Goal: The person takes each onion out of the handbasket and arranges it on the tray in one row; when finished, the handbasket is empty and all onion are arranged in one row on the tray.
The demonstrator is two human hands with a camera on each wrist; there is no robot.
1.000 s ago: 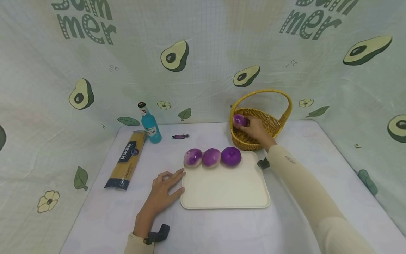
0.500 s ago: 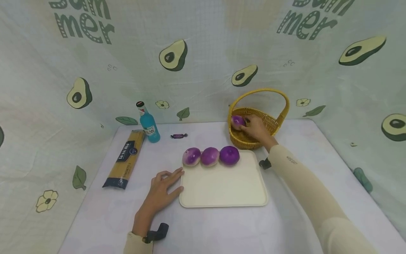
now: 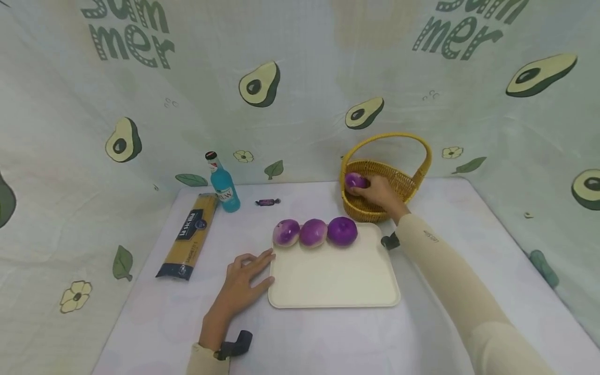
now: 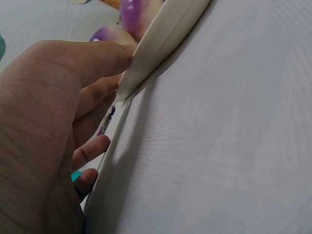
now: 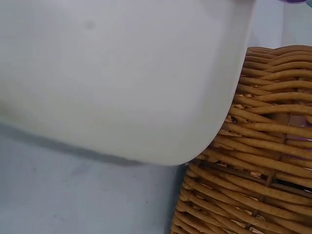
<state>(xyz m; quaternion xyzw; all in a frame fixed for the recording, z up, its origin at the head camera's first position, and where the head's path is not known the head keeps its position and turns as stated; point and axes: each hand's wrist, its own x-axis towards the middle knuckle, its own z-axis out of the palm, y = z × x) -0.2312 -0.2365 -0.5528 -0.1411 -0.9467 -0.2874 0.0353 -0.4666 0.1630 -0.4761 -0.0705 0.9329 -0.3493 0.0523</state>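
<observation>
We see a cream rectangular plastic tray (image 3: pixel 334 276) on the table, three purple-and-white round turnips (image 3: pixel 314 232) lined along its far edge. Behind its far right corner stands a yellow woven wicker basket (image 3: pixel 403 183), where our right hand (image 3: pixel 377 190) curls around a fourth purple turnip (image 3: pixel 354 180). Our left hand (image 3: pixel 244 284) rests flat, fingers straight, touching the tray's left edge.
</observation>
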